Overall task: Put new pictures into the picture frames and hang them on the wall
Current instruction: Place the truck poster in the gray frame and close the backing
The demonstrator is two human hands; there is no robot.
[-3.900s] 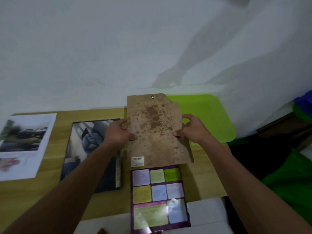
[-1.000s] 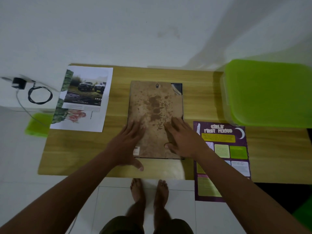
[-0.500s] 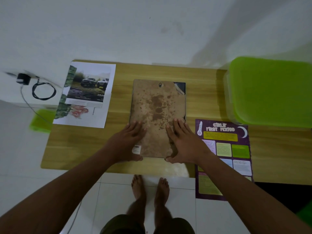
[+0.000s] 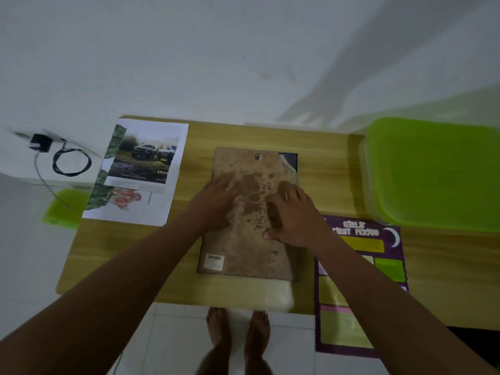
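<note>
A stained brown backing board (image 4: 251, 247) lies flat over a dark picture frame (image 4: 291, 161) in the middle of the wooden table (image 4: 438, 269); only the frame's far right corner and right edge show. My left hand (image 4: 216, 201) rests palm down on the board's left side, fingers spread. My right hand (image 4: 295, 212) presses flat on the board's right side. Left of the frame lies a printed sheet with trucks and flowers (image 4: 138, 171). A purple poster (image 4: 357, 282) lies to the right, hanging over the table's near edge.
A lime green plastic lid or bin (image 4: 438, 174) fills the table's far right corner. A black charger with a coiled cable (image 4: 65, 158) sits on a white ledge to the left. The white wall stands behind the table. My bare feet (image 4: 238, 336) stand below its near edge.
About four seconds ago I held the board up in both hands; it has since been laid on the frame. In the last second both hands slid farther up the board.
</note>
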